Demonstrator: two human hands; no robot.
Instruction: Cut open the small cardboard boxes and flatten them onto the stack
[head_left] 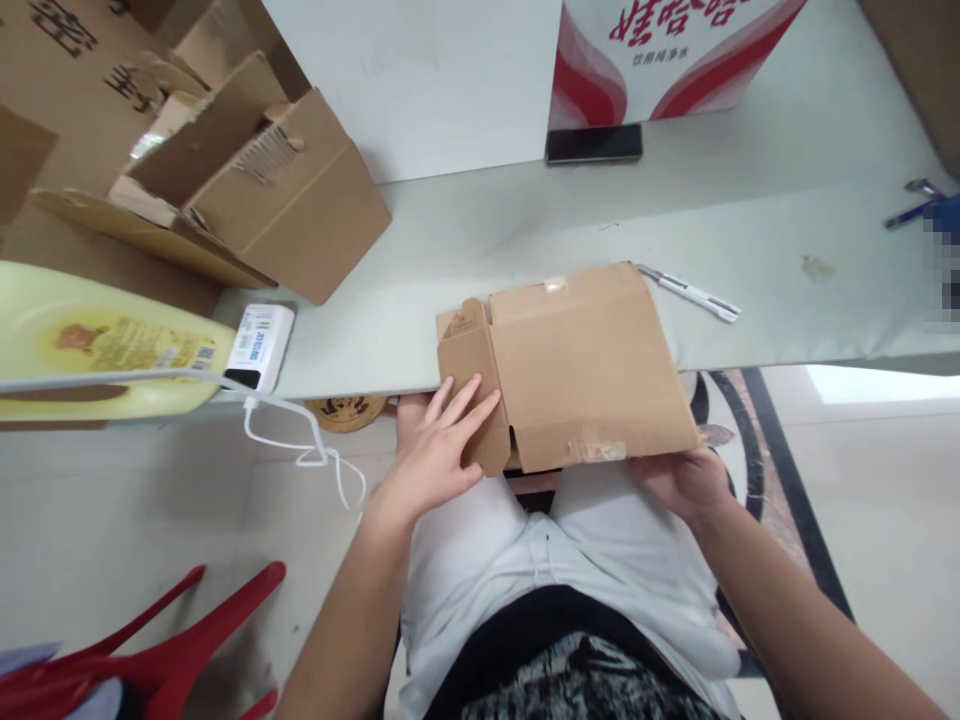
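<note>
Dark patterned cloth of the person's top (pixel 592 685) is nearest, and beyond it white trousers (pixel 480 570) reach toward the table (pixel 465 230). Over the lap I see a folded piece of cardboard (pixel 589 370), its far part above the table and its near part jutting past the near edge. Clear tape (pixel 600 443) shows along its near side, and a narrow flap (pixel 466 352) runs down its left end. On that flap the left hand (pixel 439 440) lies with fingers spread wide, the thumb at the near corner. The right hand (pixel 686 482) is under the near right corner, its fingers hidden beneath, so I can't tell how tightly it grips

Just beyond the cardboard's far right corner lies a slim white tool (pixel 697 297), and farther off a dark phone (pixel 595 145) rests against a red-and-white carton (pixel 675 65). To the left, an open brown box (pixel 322 215) leans at an angle; nearer stand out a yellow bottle (pixel 150 320) lying on its side and a small white device (pixel 264 335) beside it. A red stool (pixel 172 640) is on the floor (pixel 300 600), near left
</note>
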